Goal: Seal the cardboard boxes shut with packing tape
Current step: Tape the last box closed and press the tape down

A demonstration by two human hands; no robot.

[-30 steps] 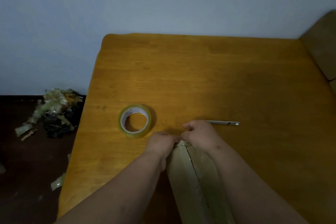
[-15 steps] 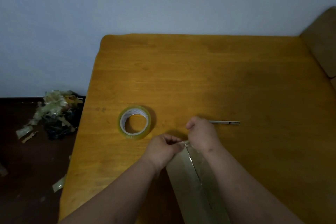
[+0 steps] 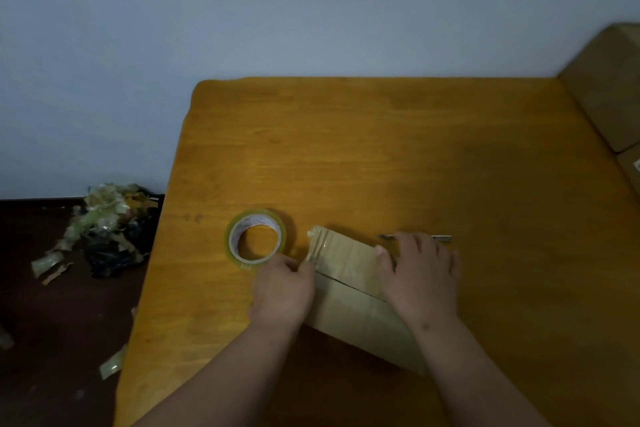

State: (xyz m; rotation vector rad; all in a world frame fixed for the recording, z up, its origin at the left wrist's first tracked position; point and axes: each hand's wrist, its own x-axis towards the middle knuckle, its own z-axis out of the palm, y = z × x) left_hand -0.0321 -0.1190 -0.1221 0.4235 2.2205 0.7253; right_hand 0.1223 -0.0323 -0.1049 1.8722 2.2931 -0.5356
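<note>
We see a small brown cardboard box (image 3: 349, 291) lying flat on the table, turned at an angle, its closed flaps meeting in a dark seam across the top. Glossy clear tape covers its far end, wrinkled at the corner. Just left of it lies a roll of clear packing tape (image 3: 257, 238), flat, hole upward.

dim, flat light; soft focus, wide-angle bending at edges.
</note>
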